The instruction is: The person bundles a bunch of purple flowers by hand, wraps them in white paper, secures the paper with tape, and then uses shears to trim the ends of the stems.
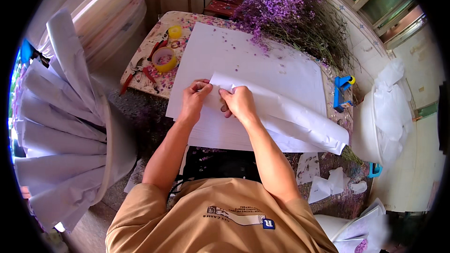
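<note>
A bundle wrapped in white paper (300, 112) lies slantwise over flat white sheets (201, 51) on the table. Green stems (350, 154) stick out of its narrow lower right end. At the wide upper left end, my left hand (193, 99) pinches the paper's edge between thumb and fingers. My right hand (240, 103) is just beside it, fingers curled and thumb pressed to the wrap's edge. What lies inside the wrap is hidden.
Loose purple flowers (290, 7) are heaped at the back right. Pliers (159, 47), pruning shears (138, 72) and a yellow tape roll (164, 59) lie at the left. A blue tape dispenser (342, 93) stands at the right edge. Paper-wrapped bundles (61, 112) fill a bin at left.
</note>
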{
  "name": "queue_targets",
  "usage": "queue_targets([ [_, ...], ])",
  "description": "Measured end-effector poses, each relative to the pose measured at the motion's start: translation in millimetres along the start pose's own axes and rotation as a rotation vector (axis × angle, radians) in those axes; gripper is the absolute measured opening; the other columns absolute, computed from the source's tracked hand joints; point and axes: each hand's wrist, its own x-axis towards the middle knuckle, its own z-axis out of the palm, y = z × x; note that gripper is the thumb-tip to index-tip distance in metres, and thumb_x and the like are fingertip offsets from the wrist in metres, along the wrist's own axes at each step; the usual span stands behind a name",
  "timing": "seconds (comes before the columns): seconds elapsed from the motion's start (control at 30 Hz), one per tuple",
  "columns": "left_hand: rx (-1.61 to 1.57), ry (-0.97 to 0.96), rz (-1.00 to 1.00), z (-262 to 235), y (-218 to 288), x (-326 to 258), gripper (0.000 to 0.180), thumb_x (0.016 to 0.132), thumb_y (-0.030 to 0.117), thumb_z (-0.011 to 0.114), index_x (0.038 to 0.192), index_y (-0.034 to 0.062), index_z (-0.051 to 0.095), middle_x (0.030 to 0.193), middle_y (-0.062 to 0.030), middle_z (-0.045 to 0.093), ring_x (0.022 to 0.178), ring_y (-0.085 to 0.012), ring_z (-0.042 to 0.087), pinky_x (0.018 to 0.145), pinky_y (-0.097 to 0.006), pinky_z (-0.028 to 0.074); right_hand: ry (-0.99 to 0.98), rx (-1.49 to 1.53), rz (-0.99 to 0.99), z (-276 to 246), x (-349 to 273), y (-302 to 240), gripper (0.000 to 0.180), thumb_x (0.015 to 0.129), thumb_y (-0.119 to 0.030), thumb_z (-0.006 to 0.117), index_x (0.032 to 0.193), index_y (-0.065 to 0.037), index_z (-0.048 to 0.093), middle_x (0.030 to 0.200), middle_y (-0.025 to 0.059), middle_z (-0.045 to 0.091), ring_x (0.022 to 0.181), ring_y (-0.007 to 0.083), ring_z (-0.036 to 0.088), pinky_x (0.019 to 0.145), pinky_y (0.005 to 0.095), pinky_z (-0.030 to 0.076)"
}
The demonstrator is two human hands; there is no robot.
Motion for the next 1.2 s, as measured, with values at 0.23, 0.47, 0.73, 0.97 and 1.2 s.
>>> queue_targets([
  [0.23, -0.107, 0.059, -0.067, 3, -10, -1, 0.016, 0.091, 0.013, 0.075, 0.082, 0.0031, 0.066, 0.113, -0.0031, 0.063, 0.097, -0.0124, 0.056, 0.085, -0.029, 0.044, 0.062, -1.026, -0.218, 6, -16, 6, 0.032, 0.084, -0.036, 0.08, 0.083, -0.004, 0.078, 0.079, 0.0191, 0.074, 0.082, 0.0351, 0.074, 0.073, 0.0443, 0.058],
  [0.47, 0.013, 0.053, 0.096, -1, -26, 2, 0.01, 0.092, 0.013, 0.074, 0.088, 0.0056, 0.069, 0.127, -0.0077, 0.061, 0.111, -0.0159, 0.054, 0.1, -0.031, 0.038, 0.369, -0.901, -0.495, -10, 18, 1, 0.049, 0.078, -0.046, 0.082, 0.102, -0.005, 0.072, 0.093, 0.0139, 0.072, 0.09, 0.0322, 0.071, 0.076, 0.0456, 0.054],
  [0.73, 0.817, 0.066, 0.629, -5, 1, -10, 0.035, 0.094, 0.024, 0.073, 0.122, 0.0063, 0.06, 0.13, -0.0068, 0.054, 0.11, -0.025, 0.055, 0.099, -0.041, 0.042, -0.365, -0.728, -0.091, -159, 39, 49, 0.13, 0.061, -0.047, 0.093, 0.161, -0.006, 0.022, 0.157, 0.0255, 0.041, 0.144, 0.0367, 0.043, 0.118, 0.0403, 0.037],
  [0.97, 1.296, -0.732, 0.713, 127, 34, -8, 0.081, 0.069, 0.02, 0.088, 0.141, 0.0077, 0.054, 0.134, -0.0178, 0.061, 0.127, -0.0371, 0.054, 0.106, -0.047, 0.042, -0.337, -0.931, 0.064, -227, -12, 82, 0.11, 0.057, -0.028, 0.092, 0.151, -0.007, 0.041, 0.137, 0.0221, 0.061, 0.124, 0.0351, 0.061, 0.102, 0.0421, 0.051],
  [1.2, 1.466, -1.326, 0.092, 233, 37, 44, 0.105, 0.049, 0.028, 0.096, 0.141, 0.0001, 0.054, 0.12, -0.0211, 0.07, 0.114, -0.0343, 0.065, 0.103, -0.038, 0.048, -0.234, -0.971, -0.062, -230, -12, 74, 0.062, 0.058, -0.024, 0.09, 0.112, -0.002, 0.071, 0.109, 0.0172, 0.073, 0.106, 0.0331, 0.069, 0.091, 0.0436, 0.055],
])
